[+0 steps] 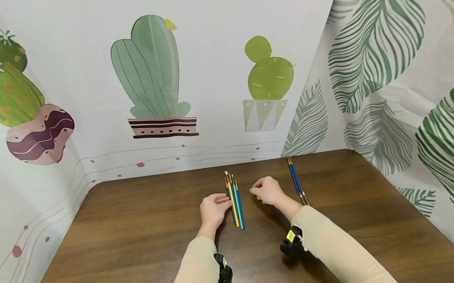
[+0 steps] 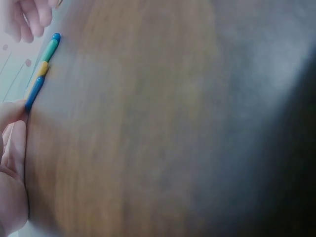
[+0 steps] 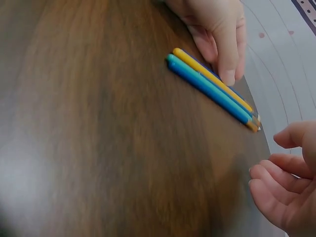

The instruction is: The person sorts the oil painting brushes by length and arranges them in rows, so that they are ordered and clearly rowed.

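Note:
A small row of paintbrushes lies side by side mid-table, bristles toward the wall: a yellow paintbrush (image 1: 234,205), a teal paintbrush (image 1: 236,203) and dark blue ones on either side. My left hand (image 1: 213,211) is at the row's left side, its thumb and curled fingers pinching the leftmost blue paintbrush (image 2: 34,93). That brush is mostly hidden behind the yellow one in the right wrist view. To the right of the row, my right hand (image 1: 268,190) hovers with loosely bent fingers (image 3: 276,185) and nothing between them.
Two blue paintbrushes (image 1: 294,177) lie together near the back right of the brown wooden table (image 1: 146,236). Closer in, more brush tips (image 1: 303,197) show beside the right sleeve, which hides their handles. A printed wall covering (image 1: 213,71) stands directly behind the table's far edge.

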Available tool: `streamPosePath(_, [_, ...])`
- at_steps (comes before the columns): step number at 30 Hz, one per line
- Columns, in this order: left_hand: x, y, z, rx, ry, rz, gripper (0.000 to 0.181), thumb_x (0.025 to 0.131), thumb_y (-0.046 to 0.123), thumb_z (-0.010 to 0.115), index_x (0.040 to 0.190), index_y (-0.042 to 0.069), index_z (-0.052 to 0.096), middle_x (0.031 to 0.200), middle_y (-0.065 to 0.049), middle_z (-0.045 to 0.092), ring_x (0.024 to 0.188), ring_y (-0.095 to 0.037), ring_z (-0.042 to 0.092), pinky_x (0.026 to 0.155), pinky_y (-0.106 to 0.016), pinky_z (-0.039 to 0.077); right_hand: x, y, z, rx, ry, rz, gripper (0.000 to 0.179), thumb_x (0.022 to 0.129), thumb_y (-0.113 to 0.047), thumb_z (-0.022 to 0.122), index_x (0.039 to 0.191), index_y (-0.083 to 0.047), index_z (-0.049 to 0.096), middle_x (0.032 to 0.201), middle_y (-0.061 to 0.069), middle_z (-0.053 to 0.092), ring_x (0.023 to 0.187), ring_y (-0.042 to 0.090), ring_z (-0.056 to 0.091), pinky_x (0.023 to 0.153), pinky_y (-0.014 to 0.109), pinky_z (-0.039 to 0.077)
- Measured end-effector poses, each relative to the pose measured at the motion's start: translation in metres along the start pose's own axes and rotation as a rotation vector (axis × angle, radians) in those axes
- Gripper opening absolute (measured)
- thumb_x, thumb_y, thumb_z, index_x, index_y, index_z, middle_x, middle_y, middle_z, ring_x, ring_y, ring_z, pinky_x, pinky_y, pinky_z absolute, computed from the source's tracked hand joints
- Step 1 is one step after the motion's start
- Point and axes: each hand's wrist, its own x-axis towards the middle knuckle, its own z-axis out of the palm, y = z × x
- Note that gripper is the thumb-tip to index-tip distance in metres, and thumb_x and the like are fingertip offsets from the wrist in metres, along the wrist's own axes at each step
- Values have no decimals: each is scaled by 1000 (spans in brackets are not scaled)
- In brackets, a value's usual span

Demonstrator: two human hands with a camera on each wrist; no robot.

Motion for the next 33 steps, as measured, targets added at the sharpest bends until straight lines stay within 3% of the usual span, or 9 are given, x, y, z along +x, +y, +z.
streamPosePath(6, [0,0,0,-4,1,0,24,80,11,75,101,0,70,93,-12,74,88,-21,71,81,-34,56,4,-6,12,67,-12,29,21,85,-17,65,94,1,69,70,9,67,59,14,63,50,25,54])
streamPosePath(18, [-1,3,-1,3,-8,-6,25,81,12,74,102,0,70,94,-12,74,89,-22,71,82,-35,56,6,-14,30,372,-71,152,26,88,-14,61,105,6,65,89,15,69,69,16,66,57,29,58])
streamPosePath(25, [0,0,0,-4,-13,10,24,81,12,74,102,0,70,93,-12,74,89,-22,71,83,-35,56,6,-16,32,513,-74,231,28,90,-12,58,109,8,62,87,14,69,67,14,66,58,27,58])
streamPosePath(33, [0,0,0,1,0,20,24,79,11,75,100,0,71,92,-12,74,88,-21,71,83,-36,55,7,-15,33,575,-70,248,28,90,-8,57,113,9,61,83,10,69,65,11,65,57,24,57])
